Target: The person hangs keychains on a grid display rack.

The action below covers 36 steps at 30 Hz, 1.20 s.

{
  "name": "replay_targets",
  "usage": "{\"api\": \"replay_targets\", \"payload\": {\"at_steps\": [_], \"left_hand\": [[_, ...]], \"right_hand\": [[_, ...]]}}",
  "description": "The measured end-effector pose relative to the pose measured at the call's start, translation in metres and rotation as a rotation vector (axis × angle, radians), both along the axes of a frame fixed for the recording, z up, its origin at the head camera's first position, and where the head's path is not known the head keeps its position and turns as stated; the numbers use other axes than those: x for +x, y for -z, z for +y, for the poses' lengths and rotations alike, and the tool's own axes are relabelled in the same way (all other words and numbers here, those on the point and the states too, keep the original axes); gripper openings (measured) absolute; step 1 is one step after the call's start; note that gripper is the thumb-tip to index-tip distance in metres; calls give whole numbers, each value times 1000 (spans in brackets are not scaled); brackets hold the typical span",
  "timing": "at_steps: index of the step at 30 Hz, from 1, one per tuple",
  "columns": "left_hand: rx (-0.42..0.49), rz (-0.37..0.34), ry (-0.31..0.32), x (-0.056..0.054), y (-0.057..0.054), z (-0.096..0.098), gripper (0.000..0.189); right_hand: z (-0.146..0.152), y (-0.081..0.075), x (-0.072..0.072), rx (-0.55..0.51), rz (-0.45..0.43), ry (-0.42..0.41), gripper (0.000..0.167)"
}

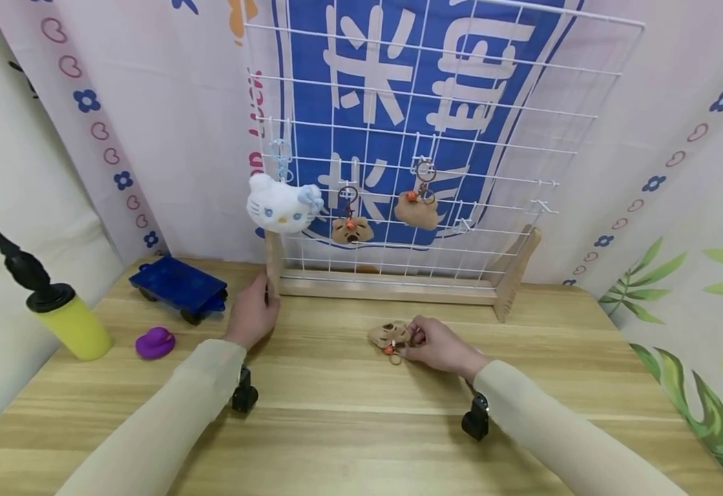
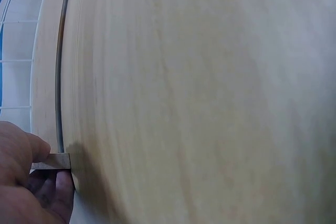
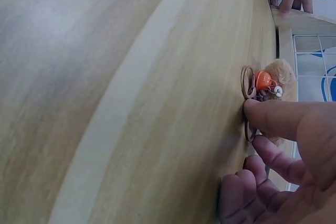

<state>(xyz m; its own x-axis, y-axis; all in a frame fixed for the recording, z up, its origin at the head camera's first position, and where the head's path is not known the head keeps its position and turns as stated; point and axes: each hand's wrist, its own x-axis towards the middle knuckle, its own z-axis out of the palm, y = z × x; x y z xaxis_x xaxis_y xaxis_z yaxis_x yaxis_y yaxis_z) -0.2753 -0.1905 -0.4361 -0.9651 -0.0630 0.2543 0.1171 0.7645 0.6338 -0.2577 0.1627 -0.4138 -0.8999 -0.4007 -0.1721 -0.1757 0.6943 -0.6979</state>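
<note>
Behind the wooden table [image 1: 349,441] hangs a pale curtain [image 1: 182,138] with hearts and blue flowers, bearing a blue panel [image 1: 389,142] with white characters. Left of the table is whitish cloth [image 1: 2,151]; to its right, a leaf-printed sheet [image 1: 708,324].

Pink "LUCK" [image 1: 256,96] running vertically on cloth backdrop [image 1: 200,117]; large white Chinese characters [image 1: 370,69], partly cropped, on blue panel [image 1: 308,103].

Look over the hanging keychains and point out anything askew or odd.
The rightmost hanging keychain shows no face, unlike the white plush and the tan middle one, so it may be hanging backward. It also tilts slightly.
</note>
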Motion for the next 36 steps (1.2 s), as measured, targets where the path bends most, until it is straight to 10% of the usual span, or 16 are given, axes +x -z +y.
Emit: {"api": "replay_targets", "payload": {"at_steps": [36], "left_hand": [[-17,-14,-2,1,1,0,49]], "right_hand": [[1,4,0,-103,-57,15,18]]}}
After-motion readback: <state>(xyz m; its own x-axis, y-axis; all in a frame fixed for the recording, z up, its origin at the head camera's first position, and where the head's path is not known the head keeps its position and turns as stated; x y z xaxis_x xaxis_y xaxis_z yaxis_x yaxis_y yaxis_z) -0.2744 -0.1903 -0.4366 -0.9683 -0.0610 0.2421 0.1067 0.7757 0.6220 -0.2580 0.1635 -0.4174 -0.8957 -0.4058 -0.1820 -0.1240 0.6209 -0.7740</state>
